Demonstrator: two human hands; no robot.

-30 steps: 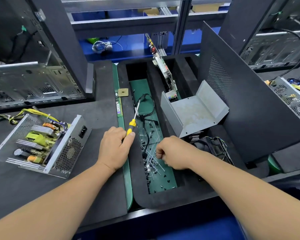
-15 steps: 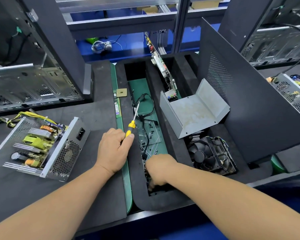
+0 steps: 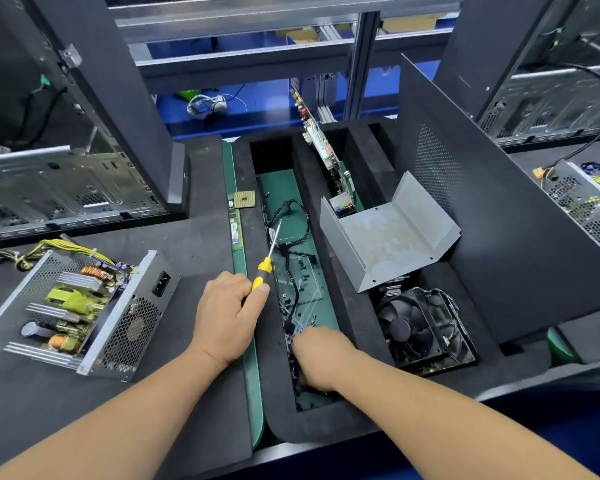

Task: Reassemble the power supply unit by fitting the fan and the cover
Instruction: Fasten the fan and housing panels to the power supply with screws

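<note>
The left hand point(image 3: 227, 315) grips a yellow-handled screwdriver point(image 3: 265, 263), shaft angled up and away. The right hand point(image 3: 321, 362) reaches knuckles-up into the foam tray's point(image 3: 357, 344) screw compartment, fingers hidden, so its grasp cannot be told. The open power supply unit point(image 3: 80, 306) sits left; its cover point(image 3: 385, 233) and fan point(image 3: 420, 327) lie in the tray.

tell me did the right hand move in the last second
Yes. The right hand has come toward the person along the green-floored tray slot, from beside the metal cover to the slot's near end.

PSU point(image 3: 80, 310) open, left mat | fan point(image 3: 425, 329) in foam tray | cover point(image 3: 390, 233) upturned behind
</note>
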